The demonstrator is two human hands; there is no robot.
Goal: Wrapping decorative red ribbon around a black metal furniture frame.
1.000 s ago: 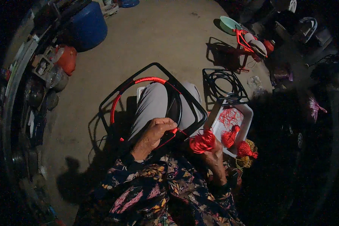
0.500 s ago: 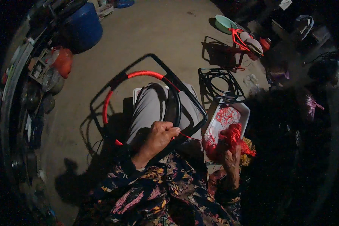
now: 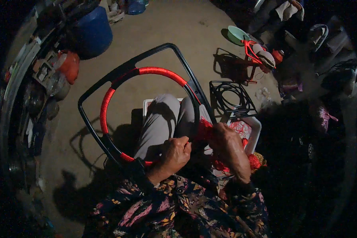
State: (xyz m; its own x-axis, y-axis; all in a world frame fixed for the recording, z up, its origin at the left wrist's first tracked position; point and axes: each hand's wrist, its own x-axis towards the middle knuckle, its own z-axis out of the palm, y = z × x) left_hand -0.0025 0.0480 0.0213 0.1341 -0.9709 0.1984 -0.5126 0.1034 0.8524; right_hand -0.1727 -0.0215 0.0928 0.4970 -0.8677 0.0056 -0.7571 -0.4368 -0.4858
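A black square frame [image 3: 188,67] with a round ring inside stands tilted over my lap. Shiny red cord wraps several stretches of the ring, such as the wrapped section [image 3: 104,112] at its left. My left hand [image 3: 174,155] is closed at the ring's lower right, with thumb and forefinger pressed together. Just right of it, my right hand [image 3: 231,148] closes round a bundle of red cord [image 3: 203,129], beside the frame's right side. The bundle is partly hidden by the hand.
At my right sits a white tray [image 3: 254,137] with loose red cord. Another black frame [image 3: 232,99] lies across its far end. Farther off are a red stool [image 3: 254,53] and a green basin [image 3: 237,35]. A blue tub [image 3: 93,33] stands far left.
My right hand has brought the red cord bundle from over the tray up and left to the frame's right side. The frame has shifted slightly left and up; my left hand stays near the ring.
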